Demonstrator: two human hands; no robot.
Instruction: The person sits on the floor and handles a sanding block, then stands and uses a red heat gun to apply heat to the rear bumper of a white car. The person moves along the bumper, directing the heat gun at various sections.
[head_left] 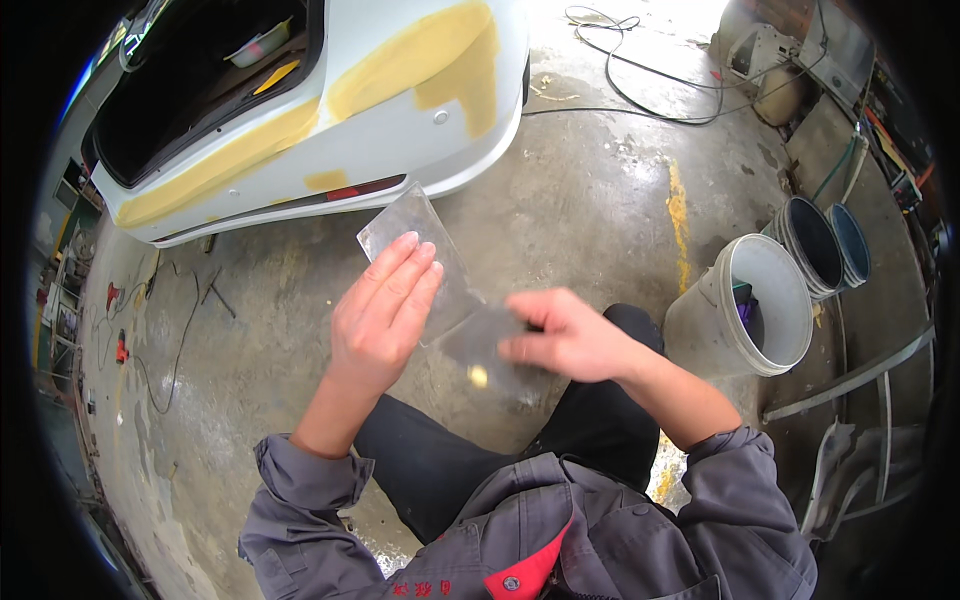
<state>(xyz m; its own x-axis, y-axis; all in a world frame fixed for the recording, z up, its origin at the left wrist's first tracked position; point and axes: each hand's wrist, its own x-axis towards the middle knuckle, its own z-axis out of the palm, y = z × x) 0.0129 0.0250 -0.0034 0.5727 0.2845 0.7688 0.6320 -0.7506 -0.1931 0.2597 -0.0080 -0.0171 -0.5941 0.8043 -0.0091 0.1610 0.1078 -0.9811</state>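
My left hand [385, 305] holds a flat, shiny metal plate [412, 228] from behind, fingers straight against its back. My right hand [565, 335] grips a second grey metal scraper blade [490, 352], which is blurred and crosses the lower edge of the plate. A small dab of yellow filler [478, 376] sits on the scraper. Both hands are in front of my lap, above my dark trousers.
A white car's rear [420, 110] with yellow filler patches and an open boot stands ahead. White bucket [745, 305] and two dark buckets [815, 245] sit to my right. Cables [640, 90] and small tools [120, 345] lie on the concrete floor.
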